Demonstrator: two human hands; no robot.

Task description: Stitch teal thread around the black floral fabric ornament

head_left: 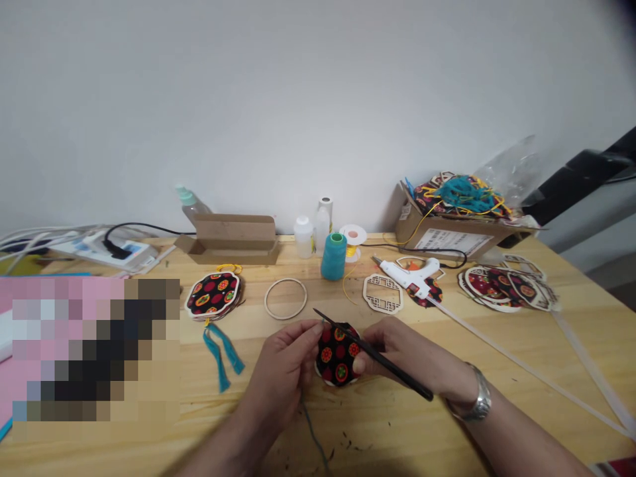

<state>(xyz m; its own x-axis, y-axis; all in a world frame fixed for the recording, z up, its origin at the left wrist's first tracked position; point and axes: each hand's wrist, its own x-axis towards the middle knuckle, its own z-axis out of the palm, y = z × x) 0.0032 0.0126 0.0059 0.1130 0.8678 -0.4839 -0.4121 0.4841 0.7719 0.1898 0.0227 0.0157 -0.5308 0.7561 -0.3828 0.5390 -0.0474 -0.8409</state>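
Observation:
A small patterned fabric piece (341, 358), black with red and orange flowers, is held above the table between my hands, with a pale rim showing below it. My left hand (285, 364) pinches its left edge, thumb and fingers closed. Across its upper part lie black scissors (392, 371), seen nearly edge-on, the tip pointing up and left. My right hand (402, 351) is closed around them, its thumb touching the fabric's right side. A dark teal cord (314, 430) runs down from below my left hand. Some fingers of both hands are hidden.
Behind my hands are a wooden ring (285, 299), a lattice frame (383, 293), a teal thread cone (334, 257) and a white glue gun (407, 273). A tasselled ornament (212, 296) lies left, fabric-covered pieces (497, 288) right. A filled cardboard box (447, 237) stands behind.

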